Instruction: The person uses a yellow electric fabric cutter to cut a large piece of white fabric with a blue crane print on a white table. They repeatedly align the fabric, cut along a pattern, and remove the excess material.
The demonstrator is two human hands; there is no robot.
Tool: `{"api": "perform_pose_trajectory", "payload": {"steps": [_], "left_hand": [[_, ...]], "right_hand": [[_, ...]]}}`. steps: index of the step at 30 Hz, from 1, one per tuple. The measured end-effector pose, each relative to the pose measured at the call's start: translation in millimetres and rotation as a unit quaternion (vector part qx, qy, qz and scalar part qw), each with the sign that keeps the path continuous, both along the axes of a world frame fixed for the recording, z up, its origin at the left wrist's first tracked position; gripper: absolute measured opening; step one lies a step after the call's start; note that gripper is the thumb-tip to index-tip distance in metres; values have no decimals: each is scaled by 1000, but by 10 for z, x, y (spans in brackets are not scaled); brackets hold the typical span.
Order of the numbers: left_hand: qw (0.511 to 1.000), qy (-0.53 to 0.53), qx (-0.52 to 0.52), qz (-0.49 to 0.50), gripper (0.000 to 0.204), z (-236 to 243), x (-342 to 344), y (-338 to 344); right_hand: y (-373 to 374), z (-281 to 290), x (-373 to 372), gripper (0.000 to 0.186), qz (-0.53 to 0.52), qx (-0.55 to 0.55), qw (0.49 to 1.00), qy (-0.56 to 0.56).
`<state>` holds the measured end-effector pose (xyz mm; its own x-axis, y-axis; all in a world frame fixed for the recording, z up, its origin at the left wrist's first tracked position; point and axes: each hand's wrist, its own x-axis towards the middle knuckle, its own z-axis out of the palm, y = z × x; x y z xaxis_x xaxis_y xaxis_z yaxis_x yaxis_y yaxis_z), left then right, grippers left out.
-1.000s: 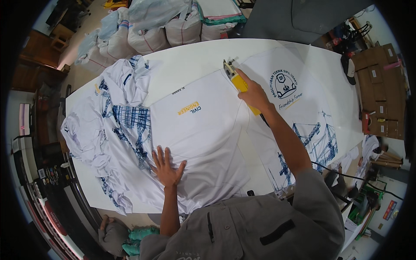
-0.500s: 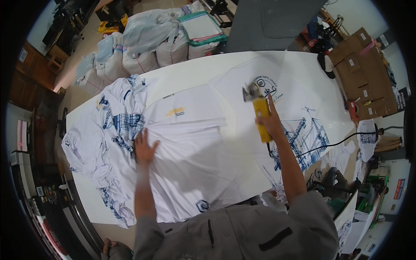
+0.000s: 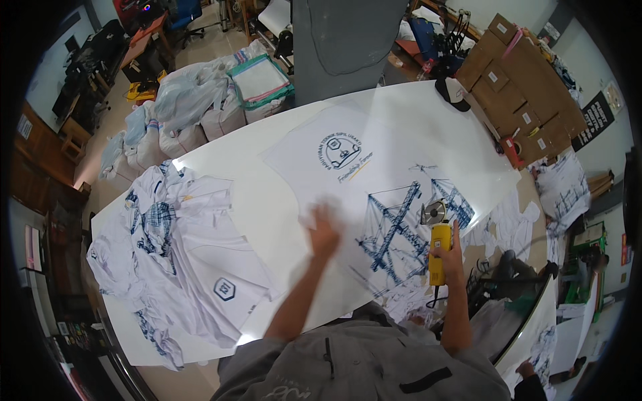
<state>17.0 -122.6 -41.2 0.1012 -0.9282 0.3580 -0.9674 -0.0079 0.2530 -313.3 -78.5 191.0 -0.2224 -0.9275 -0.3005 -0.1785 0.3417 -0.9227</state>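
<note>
My right hand is wrapped round a yellow electric round-blade fabric cutter, its metal disc pointing away from me. The cutter is over the right edge of a white fabric panel, which carries a dark round emblem and blue crane drawings. My left hand is over the near left part of this panel, its fingers smeared by motion; whether it touches the cloth I cannot tell. On the left side of the white table lies a rumpled heap of white garment pieces with blue prints.
Stuffed white sacks stand beyond the far left edge, beside a grey pillar. A cap lies at the far right corner, next to stacked cardboard. Another person's hand shows at the lower right.
The large white piece from the middle now lies with the heap on the left. My left hand has moved right, off the heap. My right hand has brought the cutter nearer and rightward.
</note>
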Motion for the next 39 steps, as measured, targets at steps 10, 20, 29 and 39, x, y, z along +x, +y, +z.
{"api": "perform_pose_trajectory", "payload": {"steps": [10, 20, 29, 39], "left_hand": [[930, 4, 232, -286, 78, 438, -626, 1439], [901, -121, 394, -135, 64, 1256, 2011, 3482], [977, 134, 74, 149, 50, 486, -254, 1708], [960, 76, 213, 162, 76, 417, -886, 1317]], "right_hand": [[-850, -290, -1010, 110, 141, 0, 990, 4], [-1228, -551, -1053, 103, 347, -12, 929, 128], [-1099, -623, -998, 89, 501, -42, 796, 338], [-586, -749, -1465, 84, 511, -7, 778, 365]]}}
